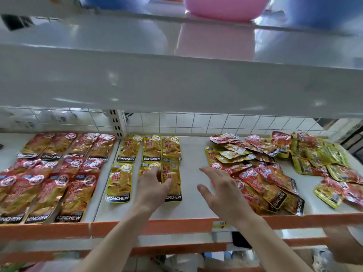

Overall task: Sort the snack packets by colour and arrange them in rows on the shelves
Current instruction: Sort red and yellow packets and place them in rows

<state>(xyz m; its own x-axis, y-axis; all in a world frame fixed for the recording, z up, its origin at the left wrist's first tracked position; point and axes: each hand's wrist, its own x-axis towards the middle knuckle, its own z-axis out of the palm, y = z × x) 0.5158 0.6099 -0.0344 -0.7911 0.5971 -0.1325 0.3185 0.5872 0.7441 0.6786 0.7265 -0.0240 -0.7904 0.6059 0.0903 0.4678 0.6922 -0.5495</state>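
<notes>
Where the orange front lip (176, 225) of the white metal shelf (188, 205) crosses the view at six o'clock, two bare forearms reach over it. The left hand (152, 186) lies with fingers stretched flat over the front row of yellow foil snack packets (119, 185), gripping nothing, its thumb against the rightmost packet of that row (blur hides any finer contact). The right hand (218, 191) hovers released, fingers spread, above bare shelf. Just beside it, at its three o'clock, sprawls an unsorted heap of red and yellow packets (265, 173). At nine o'clock from the left hand, red foil snack packets (59, 173) lie in rows. Farther back, a second yellow row (152, 148) of three lies before the white wire grid (216, 122). At twelve o'clock, a white upper shelf (176, 75) carries a pink plastic basin (225, 8) and a blue basin (324, 12).
</notes>
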